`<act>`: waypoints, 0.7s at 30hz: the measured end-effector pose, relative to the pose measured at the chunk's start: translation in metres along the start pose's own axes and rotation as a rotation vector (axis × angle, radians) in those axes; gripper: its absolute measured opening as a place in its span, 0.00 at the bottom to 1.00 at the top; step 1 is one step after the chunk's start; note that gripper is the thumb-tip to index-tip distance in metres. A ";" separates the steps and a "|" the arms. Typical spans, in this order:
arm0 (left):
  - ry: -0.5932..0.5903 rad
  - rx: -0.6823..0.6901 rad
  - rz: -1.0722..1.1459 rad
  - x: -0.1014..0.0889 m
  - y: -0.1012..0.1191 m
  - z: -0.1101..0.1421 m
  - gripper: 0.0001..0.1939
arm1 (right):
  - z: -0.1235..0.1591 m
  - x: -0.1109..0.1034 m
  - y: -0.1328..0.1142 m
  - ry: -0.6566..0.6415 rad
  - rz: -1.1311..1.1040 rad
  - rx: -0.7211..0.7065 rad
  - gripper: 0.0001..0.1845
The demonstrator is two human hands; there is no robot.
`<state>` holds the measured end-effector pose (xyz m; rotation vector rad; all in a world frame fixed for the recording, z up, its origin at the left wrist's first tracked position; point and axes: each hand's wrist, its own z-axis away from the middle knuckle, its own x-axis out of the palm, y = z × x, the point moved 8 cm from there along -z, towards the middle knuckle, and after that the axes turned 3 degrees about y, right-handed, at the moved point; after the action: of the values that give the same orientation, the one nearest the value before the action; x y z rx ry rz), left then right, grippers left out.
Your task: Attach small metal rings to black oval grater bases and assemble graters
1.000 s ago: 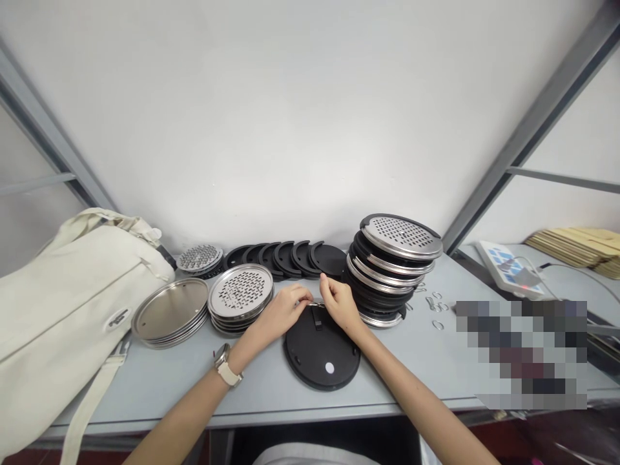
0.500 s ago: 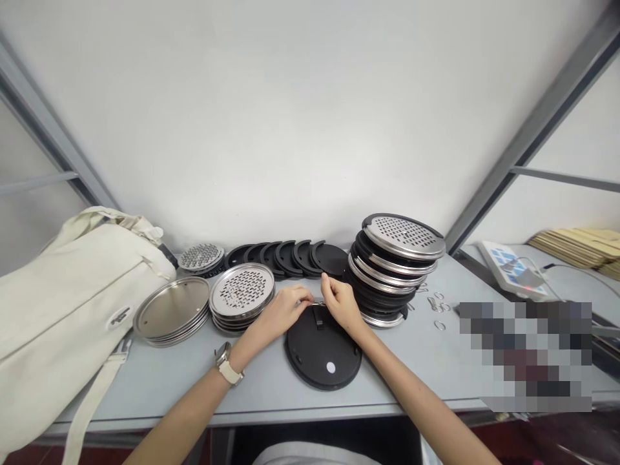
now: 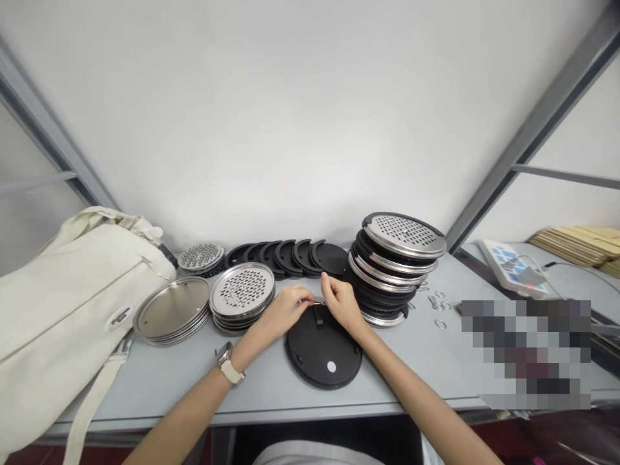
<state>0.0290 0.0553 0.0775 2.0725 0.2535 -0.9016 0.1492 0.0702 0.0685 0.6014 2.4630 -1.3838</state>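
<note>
A round black disc (image 3: 324, 352) lies on the table in front of me. It has a white dot near its front and a short dark tab at its far edge. At that edge a small shiny metal wire piece (image 3: 318, 303) spans the gap between my hands. My left hand (image 3: 292, 307) pinches its left end. Curled closed, my right hand (image 3: 341, 302) grips the other end with its thumb pointing up. The fingers hide most of the wire piece, so its full shape cannot be seen. My right forearm passes over the disc's right edge.
Left are a cream bag (image 3: 72, 310), plain metal discs (image 3: 174, 309) and perforated grater discs (image 3: 243, 290). Behind, black discs (image 3: 294, 257) overlap in a row. A tall leaning stack (image 3: 394, 278) stands close right, with loose metal rings (image 3: 440, 324) beyond. Cardboard pieces (image 3: 581, 242) lie far right.
Almost nothing differs. Both hands stay at the disc's far edge with the wire piece between them; only a very slight shift of the view shows.
</note>
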 end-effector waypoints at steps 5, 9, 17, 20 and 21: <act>0.003 0.000 -0.002 0.001 -0.001 0.000 0.08 | 0.002 0.003 0.001 -0.050 -0.038 0.005 0.25; 0.001 0.003 0.002 0.002 -0.002 0.000 0.08 | 0.003 0.009 0.001 -0.129 -0.091 0.014 0.27; 0.007 -0.007 0.000 0.001 -0.002 0.000 0.09 | 0.004 0.007 -0.001 -0.136 -0.179 0.016 0.28; 0.009 -0.012 -0.013 0.001 -0.001 0.000 0.09 | 0.004 0.012 -0.003 -0.181 -0.172 0.016 0.29; 0.013 -0.014 -0.013 0.001 -0.001 -0.001 0.09 | 0.004 0.013 -0.003 -0.189 -0.163 0.018 0.29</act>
<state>0.0292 0.0563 0.0766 2.0661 0.2798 -0.8925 0.1367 0.0681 0.0631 0.2636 2.3930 -1.4507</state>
